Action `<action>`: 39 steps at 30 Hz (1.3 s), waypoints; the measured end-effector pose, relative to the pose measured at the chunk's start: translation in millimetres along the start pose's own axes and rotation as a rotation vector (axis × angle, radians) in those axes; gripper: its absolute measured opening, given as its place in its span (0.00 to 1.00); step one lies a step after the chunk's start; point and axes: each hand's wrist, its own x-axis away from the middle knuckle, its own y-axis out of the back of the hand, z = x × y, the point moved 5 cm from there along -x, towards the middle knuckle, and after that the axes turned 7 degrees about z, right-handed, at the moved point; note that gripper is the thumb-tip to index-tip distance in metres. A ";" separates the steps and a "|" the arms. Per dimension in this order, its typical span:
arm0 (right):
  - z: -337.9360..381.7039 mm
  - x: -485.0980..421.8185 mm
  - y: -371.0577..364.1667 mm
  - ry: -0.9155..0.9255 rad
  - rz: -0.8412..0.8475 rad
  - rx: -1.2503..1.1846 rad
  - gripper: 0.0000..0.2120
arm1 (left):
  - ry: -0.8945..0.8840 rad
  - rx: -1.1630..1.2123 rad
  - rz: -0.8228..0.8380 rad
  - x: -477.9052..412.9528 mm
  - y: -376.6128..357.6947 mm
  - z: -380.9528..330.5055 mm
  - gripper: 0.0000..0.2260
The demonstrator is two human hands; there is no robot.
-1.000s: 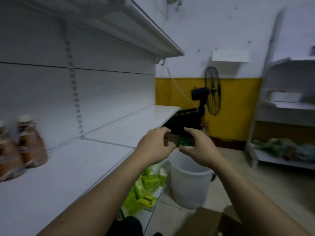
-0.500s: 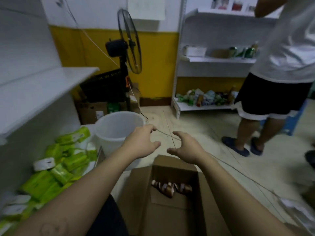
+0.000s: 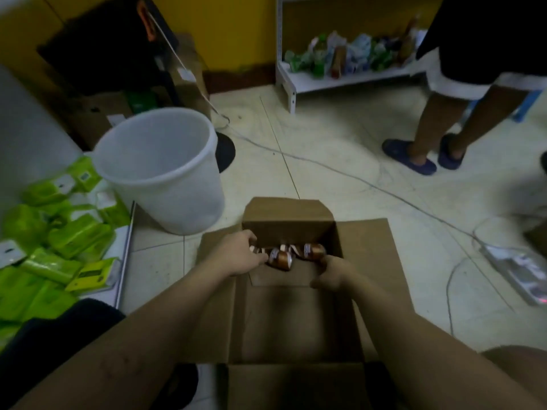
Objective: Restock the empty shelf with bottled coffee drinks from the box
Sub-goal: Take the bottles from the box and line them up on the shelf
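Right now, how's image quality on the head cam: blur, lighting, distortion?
Head view: dim overall, box interior in shadow; bottles soft, labels unreadable; white bucket and green packs smeared at left; wide-angle bending at the edges; both hands recognisable, fingers unclear.

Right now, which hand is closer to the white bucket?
Left. The left hand is at the box's left side, just below and right of the white bucket. The right hand is farther right, across the bottles.
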 end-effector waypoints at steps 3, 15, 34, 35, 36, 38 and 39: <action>-12.0 -33.8 -15.5 -0.056 0.063 0.029 0.33 | 0.088 0.116 0.125 -31.6 -31.2 19.0 0.19; -38.1 -176.1 -46.1 -0.147 0.029 0.049 0.27 | 0.563 0.959 0.382 -174.1 -141.2 46.8 0.27; -54.9 -257.1 -51.2 -0.121 -0.162 0.335 0.24 | 0.623 1.110 0.052 -248.3 -222.0 116.5 0.28; -55.6 -254.0 -55.3 -0.149 -0.134 0.247 0.28 | 0.619 1.109 0.035 -245.7 -223.3 120.5 0.28; -57.1 -252.0 -60.1 -0.178 -0.089 0.138 0.31 | 0.601 1.131 0.053 -243.0 -224.3 122.1 0.27; -59.4 -246.7 -71.0 -0.237 -0.009 -0.133 0.32 | 0.553 1.181 0.135 -238.8 -226.9 121.2 0.24; -59.7 -244.0 -77.7 -0.251 0.024 -0.224 0.30 | 0.533 1.193 0.155 -239.1 -228.3 120.7 0.25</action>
